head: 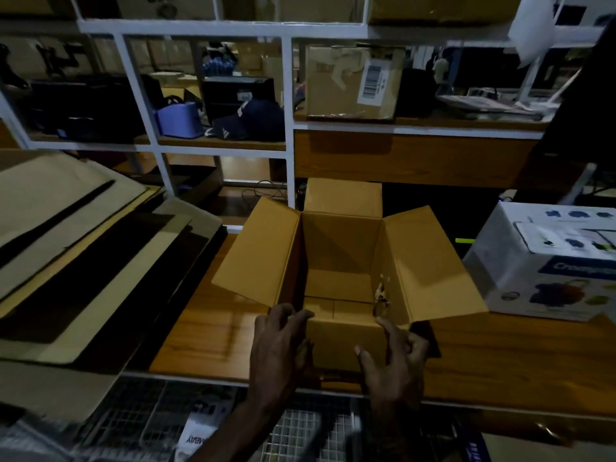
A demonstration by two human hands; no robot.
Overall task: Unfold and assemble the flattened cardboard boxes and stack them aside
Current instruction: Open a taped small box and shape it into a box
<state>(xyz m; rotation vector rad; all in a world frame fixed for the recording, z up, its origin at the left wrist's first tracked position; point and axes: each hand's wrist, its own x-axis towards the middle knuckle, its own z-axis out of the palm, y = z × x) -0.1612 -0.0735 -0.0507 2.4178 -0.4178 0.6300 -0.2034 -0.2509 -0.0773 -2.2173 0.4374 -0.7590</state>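
A brown cardboard box point(343, 248) stands upright and unfolded on the wooden table point(213, 331), its top flaps spread outwards to the left, right and far side. The near flap hangs down over the front. My left hand point(280, 348) rests against the box's near left corner, fingers spread over the rim. My right hand point(393, 358) touches the near right corner and the hanging flap, fingers apart. A pile of flattened cardboard boxes point(76, 258) lies to the left of the table. A small tear shows on the inner right wall.
A white printed product box point(546, 261) sits on the table to the right. White-framed shelves point(286, 95) behind hold boxes, a cap and a purple container. A wire grid and papers lie below the table's near edge.
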